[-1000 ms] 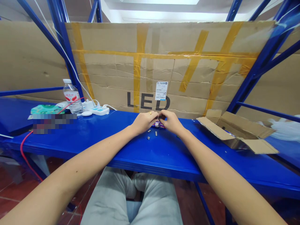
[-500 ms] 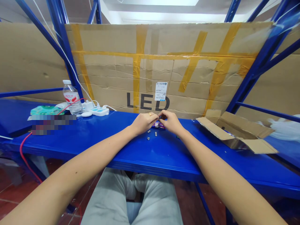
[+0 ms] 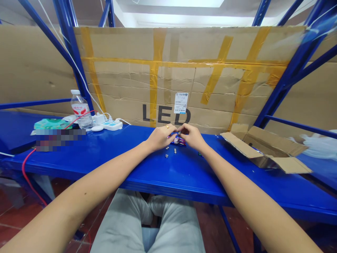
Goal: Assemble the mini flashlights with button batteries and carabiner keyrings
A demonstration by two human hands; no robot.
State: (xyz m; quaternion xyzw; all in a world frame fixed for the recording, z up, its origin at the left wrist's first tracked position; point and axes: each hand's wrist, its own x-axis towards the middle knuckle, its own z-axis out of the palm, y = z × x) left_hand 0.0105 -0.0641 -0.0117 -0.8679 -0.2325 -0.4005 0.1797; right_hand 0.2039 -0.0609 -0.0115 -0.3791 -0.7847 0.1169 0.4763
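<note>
My left hand [image 3: 161, 137], with a ring on one finger, and my right hand [image 3: 193, 137] meet above the blue table. A small round silver piece [image 3: 179, 133] shows between their fingertips; the right thumb and forefinger pinch it. The left fingers are curled in close to it, and what they grip is hidden. Just under the hands lie several shiny blue and purple metal tubes [image 3: 179, 141], partly covered by the fingers. Nearer me, small silver pieces [image 3: 175, 150] like button cells rest on the table in little groups. A small dark green thing [image 3: 200, 154] peeks out beside my right wrist.
An opened cardboard box [image 3: 251, 147] stands to the right on the blue table [image 3: 168, 175]. On the left are a water bottle [image 3: 81, 110], a white power strip [image 3: 112, 125] and a green packet [image 3: 51, 124]. A large taped cardboard sheet [image 3: 126, 84] closes off the back.
My fingertips have drawn slightly apart, the left thumb lower, so the small silver piece between them now shows. The tubes and loose silver pieces have stayed put.
</note>
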